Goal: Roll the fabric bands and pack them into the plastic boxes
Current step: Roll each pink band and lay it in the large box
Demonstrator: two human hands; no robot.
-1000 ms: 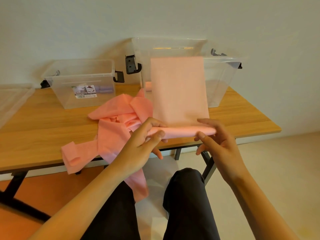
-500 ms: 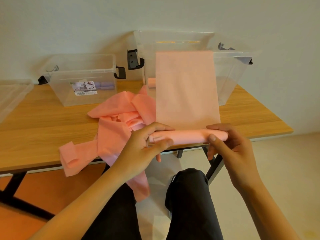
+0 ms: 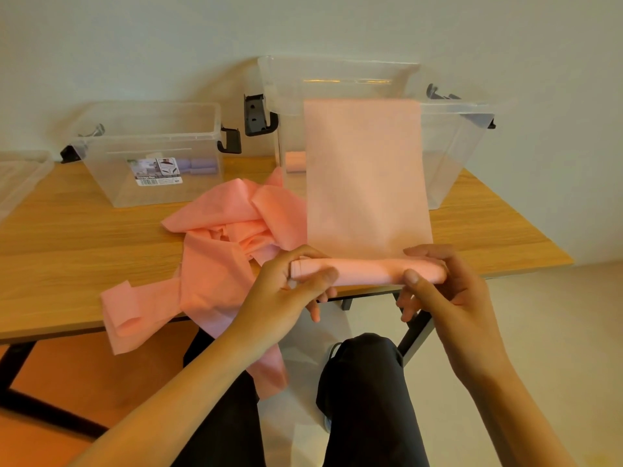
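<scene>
A pink fabric band (image 3: 365,176) lies flat from the near table edge up over the front rim of the large clear plastic box (image 3: 451,153). Its near end is wound into a tight roll (image 3: 364,271). My left hand (image 3: 286,294) pinches the roll's left end and my right hand (image 3: 438,291) pinches the right end, thumbs on the near side. A heap of loose pink bands (image 3: 222,251) lies on the wooden table (image 3: 67,244) to the left, partly hanging over the edge. A pink roll (image 3: 295,162) shows inside the large box.
A smaller clear box (image 3: 151,153) with a label stands at the back left and holds purple rolls (image 3: 202,165). A clear lid (image 3: 17,176) lies at the far left. Both boxes have black latches. My dark-trousered legs are below the table edge.
The roll has grown thicker as both hands turned it forward along the band. The view has shifted a little closer to the boxes.
</scene>
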